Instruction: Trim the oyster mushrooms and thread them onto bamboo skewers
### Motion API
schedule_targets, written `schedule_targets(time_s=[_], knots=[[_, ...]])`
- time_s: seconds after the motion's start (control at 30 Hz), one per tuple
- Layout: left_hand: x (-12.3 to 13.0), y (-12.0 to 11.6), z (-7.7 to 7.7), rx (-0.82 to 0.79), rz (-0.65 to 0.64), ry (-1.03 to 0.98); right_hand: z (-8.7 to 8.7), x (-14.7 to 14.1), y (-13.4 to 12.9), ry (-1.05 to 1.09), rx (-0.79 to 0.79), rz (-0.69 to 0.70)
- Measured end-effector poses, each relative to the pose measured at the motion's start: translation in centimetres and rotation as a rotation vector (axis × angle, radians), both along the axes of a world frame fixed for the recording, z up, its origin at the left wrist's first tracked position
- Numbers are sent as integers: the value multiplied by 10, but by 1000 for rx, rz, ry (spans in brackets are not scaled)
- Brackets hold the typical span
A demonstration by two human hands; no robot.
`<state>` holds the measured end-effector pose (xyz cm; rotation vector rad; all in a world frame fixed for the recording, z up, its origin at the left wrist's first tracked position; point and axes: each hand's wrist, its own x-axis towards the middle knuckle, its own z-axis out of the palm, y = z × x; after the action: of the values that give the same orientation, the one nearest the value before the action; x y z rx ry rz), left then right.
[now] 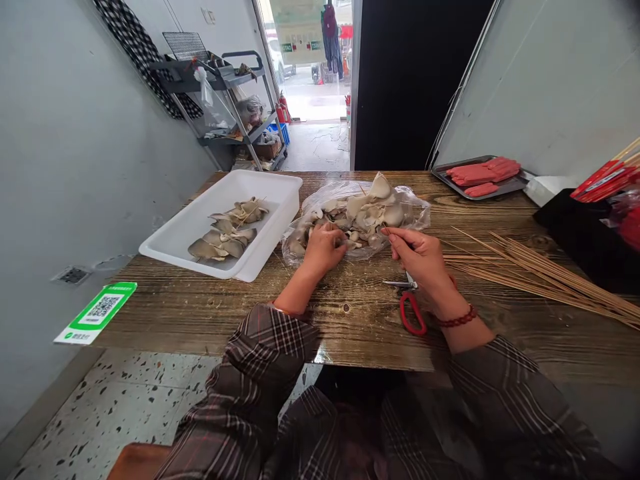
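A clear plastic bag lies spread on the wooden table, heaped with grey-white oyster mushrooms. My left hand reaches into the left front of the heap, its fingertips partly hidden among the mushrooms. At the heap's right edge, my right hand pinches something thin, perhaps the end of a skewer, with thumb and forefinger together. Red-handled scissors lie just below the right hand. Left of the bag, a white plastic tray holds several bunches of mushrooms.
Loose bamboo skewers spread across the table's right side. Behind them are a dark tray with red packets and a black box. A green QR card lies at the left front corner. A cart stands beyond.
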<state>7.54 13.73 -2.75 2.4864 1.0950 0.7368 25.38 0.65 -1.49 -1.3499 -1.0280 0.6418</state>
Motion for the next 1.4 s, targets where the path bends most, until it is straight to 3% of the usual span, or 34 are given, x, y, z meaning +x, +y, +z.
schedule_targets(time_s=[0.1, 0.27, 0.4, 0.53, 0.67, 0.83, 1.03, 1.4], knots=[[0, 0, 3, -210, -6, -323, 2, -1, -1, 1, -5, 10], [-4, 1, 15, -670, 99, -922, 6, -4, -5, -35, -34, 82], [-9, 3, 25, -861, 143, -1152, 4, -5, -6, -97, -76, 171], [-15, 5, 29, -972, 134, -1250, -2, -6, -6, -157, -96, 243], [-16, 3, 31, -1024, 87, -1279, -8, -5, -4, -225, -100, 222], [-14, 1, 32, -1004, 98, -1281, -11, -4, -4, -310, -71, 170], [-13, -1, 33, -996, 99, -1278, -12, -5, -5, -477, 68, 128], [-13, -1, 32, -980, 107, -1266, -11, -5, -4, -485, 45, 137]])
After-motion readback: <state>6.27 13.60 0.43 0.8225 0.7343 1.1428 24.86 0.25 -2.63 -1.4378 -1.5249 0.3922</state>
